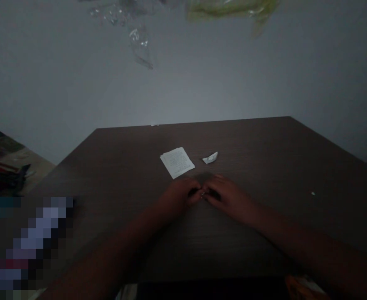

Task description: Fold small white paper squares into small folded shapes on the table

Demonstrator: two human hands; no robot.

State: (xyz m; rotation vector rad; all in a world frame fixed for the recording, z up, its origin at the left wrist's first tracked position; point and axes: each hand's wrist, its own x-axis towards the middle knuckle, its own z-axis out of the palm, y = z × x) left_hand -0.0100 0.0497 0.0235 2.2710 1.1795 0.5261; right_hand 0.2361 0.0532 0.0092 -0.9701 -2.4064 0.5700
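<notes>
My left hand and my right hand meet over the middle of the table, thumbs and fingertips pinched together. Between the fingertips shows a tiny pale bit of something, mostly covered and too small and dark to name. Just beyond my left hand lies a small stack of printed paper sheets, turned at an angle. A small folded paper boat rests beyond my right hand, to the right of the stack and apart from it.
The dark wooden table reaches back to a pale wall. A blurred-out rectangular object lies at the left. A tiny scrap is on the right side. Clear plastic and yellow plastic hang above.
</notes>
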